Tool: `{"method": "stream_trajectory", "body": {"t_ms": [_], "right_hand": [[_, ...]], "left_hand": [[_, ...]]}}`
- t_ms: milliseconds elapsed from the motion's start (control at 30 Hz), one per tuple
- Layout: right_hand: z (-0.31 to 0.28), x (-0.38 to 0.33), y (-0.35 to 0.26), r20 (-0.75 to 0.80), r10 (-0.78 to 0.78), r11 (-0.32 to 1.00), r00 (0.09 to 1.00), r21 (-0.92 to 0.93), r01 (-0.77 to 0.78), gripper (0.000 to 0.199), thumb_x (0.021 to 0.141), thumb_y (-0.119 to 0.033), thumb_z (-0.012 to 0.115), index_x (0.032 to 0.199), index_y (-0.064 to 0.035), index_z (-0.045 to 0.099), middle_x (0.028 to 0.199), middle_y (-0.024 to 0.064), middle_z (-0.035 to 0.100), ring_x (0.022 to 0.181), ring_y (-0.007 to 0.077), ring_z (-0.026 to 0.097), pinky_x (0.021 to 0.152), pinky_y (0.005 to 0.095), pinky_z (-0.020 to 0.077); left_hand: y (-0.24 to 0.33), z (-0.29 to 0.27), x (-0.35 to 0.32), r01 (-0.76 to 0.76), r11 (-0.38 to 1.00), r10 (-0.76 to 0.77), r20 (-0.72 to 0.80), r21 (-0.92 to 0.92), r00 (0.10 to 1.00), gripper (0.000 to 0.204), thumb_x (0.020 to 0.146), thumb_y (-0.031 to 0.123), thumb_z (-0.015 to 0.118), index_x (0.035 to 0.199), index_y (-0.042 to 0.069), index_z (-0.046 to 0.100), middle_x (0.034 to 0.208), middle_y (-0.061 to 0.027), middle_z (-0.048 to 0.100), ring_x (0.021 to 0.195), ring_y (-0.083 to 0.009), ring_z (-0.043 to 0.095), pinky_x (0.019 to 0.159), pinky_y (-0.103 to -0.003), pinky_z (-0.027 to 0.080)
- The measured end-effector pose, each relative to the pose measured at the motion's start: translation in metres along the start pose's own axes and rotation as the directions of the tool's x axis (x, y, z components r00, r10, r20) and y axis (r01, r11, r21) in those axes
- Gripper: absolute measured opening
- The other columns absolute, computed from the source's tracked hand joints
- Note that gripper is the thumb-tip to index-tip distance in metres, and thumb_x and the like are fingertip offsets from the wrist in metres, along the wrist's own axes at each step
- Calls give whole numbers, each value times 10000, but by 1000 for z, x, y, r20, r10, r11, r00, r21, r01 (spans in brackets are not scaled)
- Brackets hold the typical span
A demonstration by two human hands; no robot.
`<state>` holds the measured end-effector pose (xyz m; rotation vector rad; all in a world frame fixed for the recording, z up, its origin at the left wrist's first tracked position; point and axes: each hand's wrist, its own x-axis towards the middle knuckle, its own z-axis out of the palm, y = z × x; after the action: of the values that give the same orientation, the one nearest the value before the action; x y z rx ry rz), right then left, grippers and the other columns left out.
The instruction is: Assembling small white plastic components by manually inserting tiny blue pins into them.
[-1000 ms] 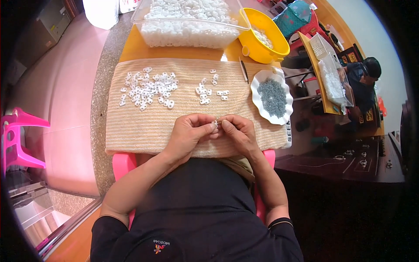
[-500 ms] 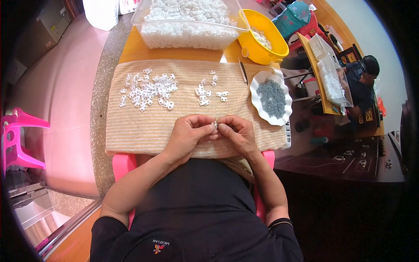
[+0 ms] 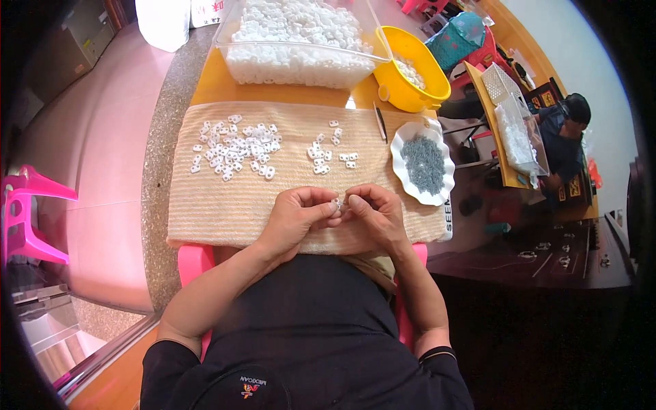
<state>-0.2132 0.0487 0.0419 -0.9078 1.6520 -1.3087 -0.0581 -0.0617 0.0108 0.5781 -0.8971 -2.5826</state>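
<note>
Near the front edge of a striped beige towel, my left hand pinches a small white two-hole plastic piece between thumb and fingers. Close beside it, my right hand has thumb and forefinger pressed together; whatever they hold is too small to make out. Beyond my left hand lies a spread pile of similar white pieces. A smaller group of white pieces sits ahead of my hands. To the right, a white scalloped dish holds many small grey, thin parts.
A dark pen-like tool lies left of the dish. At the back stand a clear bin full of white pieces and a yellow basin. A pink stool is at left. Another person sits at far right.
The whole view has shifted slightly, so the table things appear lower. My fingertips, touching before, are now a little apart, with the white piece staying in my left hand.
</note>
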Motion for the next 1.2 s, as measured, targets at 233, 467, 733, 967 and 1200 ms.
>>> {"method": "stream_trajectory", "body": {"t_ms": [233, 467, 733, 967, 1200], "right_hand": [[-11, 11, -9, -66, -23, 974, 998, -228, 7, 146, 916, -93, 613, 998, 29, 623, 760, 28, 640, 656, 79, 599, 619, 220, 491], [-14, 38, -13, 49, -465, 549, 884, -767, 331, 94, 861, -71, 627, 929, -8, 645, 811, 116, 645, 690, 243, 636, 624, 330, 499], [-2, 49, -14, -9, -363, 399, 932, -905, 147, 140, 870, -147, 609, 932, -30, 656, 917, 136, 635, 802, 342, 632, 708, 408, 502], [-5, 51, -16, -14, -296, 415, 955, -903, 115, 142, 846, -141, 633, 921, -24, 661, 918, 129, 637, 817, 334, 634, 718, 405, 501], [-4, 58, -27, 72, -355, 438, 932, -868, 234, 144, 819, -131, 646, 913, -23, 665, 902, 139, 646, 827, 334, 634, 724, 397, 501]], "left_hand": [[3, 2, -2, 26, 1000, -26, -26, 4, 999, 168, 866, 29, 645, 1026, -18, 618, 890, -75, 652, 776, -140, 646, 735, -280, 573], [2, 2, -2, 31, 1000, -31, -41, -1, 999, 159, 864, 34, 649, 1014, -10, 618, 863, -74, 652, 762, -140, 647, 725, -277, 572], [3, 2, -3, 33, 999, -33, -44, -11, 998, 154, 866, 29, 643, 1013, -8, 617, 860, -69, 649, 761, -136, 646, 724, -277, 572], [3, 3, -2, 32, 999, -33, -53, -13, 998, 150, 862, 29, 648, 1005, -8, 620, 858, -68, 649, 759, -134, 645, 726, -278, 574], [2, 1, -2, 25, 1000, -25, -40, -11, 999, 153, 856, 30, 657, 1000, -6, 622, 860, -69, 651, 756, -136, 644, 710, -277, 575]]}}
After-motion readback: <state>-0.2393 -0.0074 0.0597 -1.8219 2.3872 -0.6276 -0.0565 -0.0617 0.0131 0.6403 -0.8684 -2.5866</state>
